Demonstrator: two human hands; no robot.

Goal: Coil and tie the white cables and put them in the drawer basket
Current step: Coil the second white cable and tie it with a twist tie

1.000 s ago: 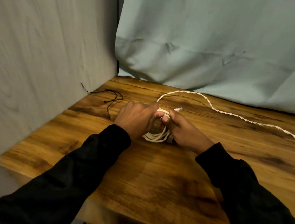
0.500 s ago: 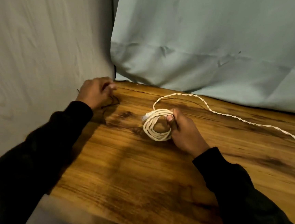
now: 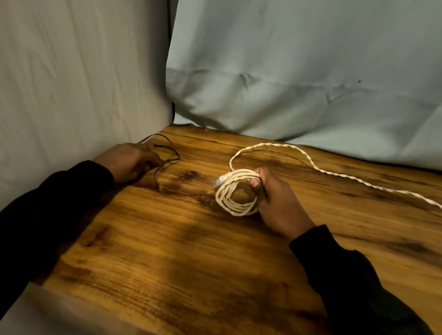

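A white braided cable is wound into a small coil (image 3: 234,195) on the wooden table (image 3: 180,257). My right hand (image 3: 278,201) grips the coil's right side, thumb pressed over the loops. A white plug end (image 3: 218,180) sticks out at the coil's upper left. The uncoiled length of the cable (image 3: 347,175) loops back and trails off to the right edge. My left hand (image 3: 129,160) lies at the far left by the wall, its fingers on thin black ties (image 3: 169,154); whether they pinch one is hidden. No drawer basket is in view.
A grey fabric wall (image 3: 62,73) stands close on the left and a pale blue cloth (image 3: 316,69) hangs behind the table. The table's front edge runs across the bottom of the view.
My left hand let go of the coil and went left to the black ties by the wall. My right hand kept hold of the coil, which now shows fully.
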